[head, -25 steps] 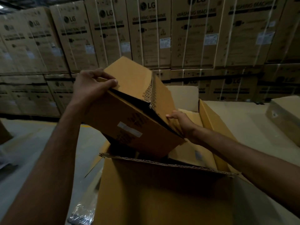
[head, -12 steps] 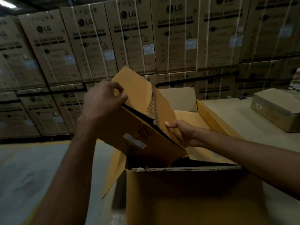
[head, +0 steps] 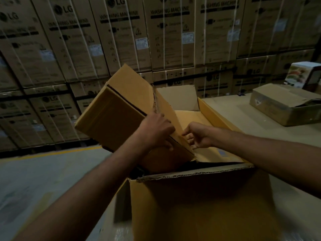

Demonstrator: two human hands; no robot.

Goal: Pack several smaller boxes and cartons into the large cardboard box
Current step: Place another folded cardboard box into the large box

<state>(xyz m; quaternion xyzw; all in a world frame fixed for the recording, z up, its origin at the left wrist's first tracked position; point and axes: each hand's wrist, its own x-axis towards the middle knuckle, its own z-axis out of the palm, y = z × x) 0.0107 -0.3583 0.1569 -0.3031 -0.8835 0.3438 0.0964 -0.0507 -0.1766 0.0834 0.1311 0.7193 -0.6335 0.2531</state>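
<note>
A: Dim warehouse, with stacked washing-machine cartons [head: 166, 40] as a back wall. Starting from the hands, please.

B: Left hand [head: 156, 131] pressed against the smaller box [head: 111, 119], fingers bent over its lower right edge, holding it. Right hand [head: 199, 136] half open, fingertips touching the loose flap at the same corner. Impossible to tell whether pinching or only steadying.

A: And the position of the box?

B: Tilted, with the low corner already dipped inside the large cardboard box [head: 199, 206], at the near left side. Most of the body above the rim, leaning out to the left.

A: Heavy?

B: Probably light, perhaps even empty, judging by such a small grip. Stiff corrugated walls, but the top flap ajar and ragged along one edge, so weak there. Dry cardboard, not slippery.

A: Best place to take hold?

B: On the folded edges and corners, and under the low side. Never by the flap. Farther out, another carton [head: 281, 105] resting on the pale surface [head: 234, 105], well apart to the right.
</note>
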